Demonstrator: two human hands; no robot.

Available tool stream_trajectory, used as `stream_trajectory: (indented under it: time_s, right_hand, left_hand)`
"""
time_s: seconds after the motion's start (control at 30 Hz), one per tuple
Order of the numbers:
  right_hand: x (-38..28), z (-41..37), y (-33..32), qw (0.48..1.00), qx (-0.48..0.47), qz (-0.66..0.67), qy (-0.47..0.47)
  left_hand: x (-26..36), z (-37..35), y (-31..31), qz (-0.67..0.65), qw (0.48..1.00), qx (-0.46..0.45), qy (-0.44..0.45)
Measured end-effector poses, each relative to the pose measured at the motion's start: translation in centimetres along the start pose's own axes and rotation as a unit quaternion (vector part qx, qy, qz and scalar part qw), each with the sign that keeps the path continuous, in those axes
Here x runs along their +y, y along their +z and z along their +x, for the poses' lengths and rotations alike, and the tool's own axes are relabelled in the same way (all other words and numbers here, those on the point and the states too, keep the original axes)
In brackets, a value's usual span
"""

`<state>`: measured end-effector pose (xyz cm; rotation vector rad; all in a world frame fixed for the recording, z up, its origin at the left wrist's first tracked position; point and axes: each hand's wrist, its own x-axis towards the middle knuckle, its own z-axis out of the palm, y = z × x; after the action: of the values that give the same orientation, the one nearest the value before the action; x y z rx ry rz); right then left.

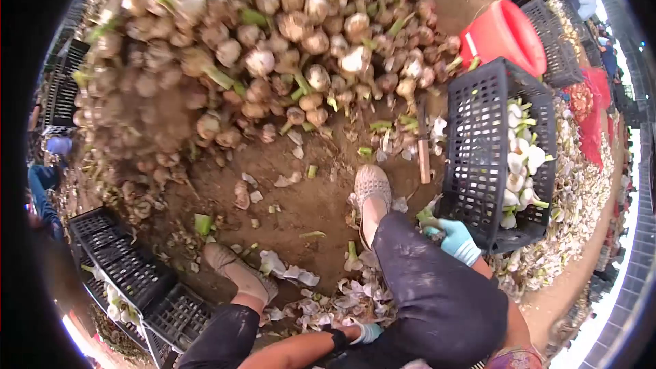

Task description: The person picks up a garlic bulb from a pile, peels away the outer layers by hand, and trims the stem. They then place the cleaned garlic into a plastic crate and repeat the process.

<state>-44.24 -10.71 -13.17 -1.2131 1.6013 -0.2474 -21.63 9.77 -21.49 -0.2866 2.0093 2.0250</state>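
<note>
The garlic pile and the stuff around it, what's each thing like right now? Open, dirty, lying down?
Garlic pile: heaped up, dirty, some stalks green
Right crate: open, white garlic inside
Bucket: open
Tool with wooden handle: lying loose, in neither hand
Right hand: gloved, grip unclear
Left hand: gloved, partly hidden, grip unclear
Shoes: worn
Trousers: smudged with dirt
</note>
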Motion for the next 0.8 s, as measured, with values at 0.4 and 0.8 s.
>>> stream_trajectory:
  time_s: [0.4,0.8]
  right_hand:
    - [-10.3,9.3,-4.3,0.998,-0.012,0.01,-0.06]
    - [4.7,7.8,1.5,0.975,0.208,-0.073,0.037]
  left_hand:
    - [-1.4,-6.2,-5.8,-0.165,0.959,0.005,-0.231]
    - [2.8,-11.2,-9.2,-0.051,0.946,0.183,-0.263]
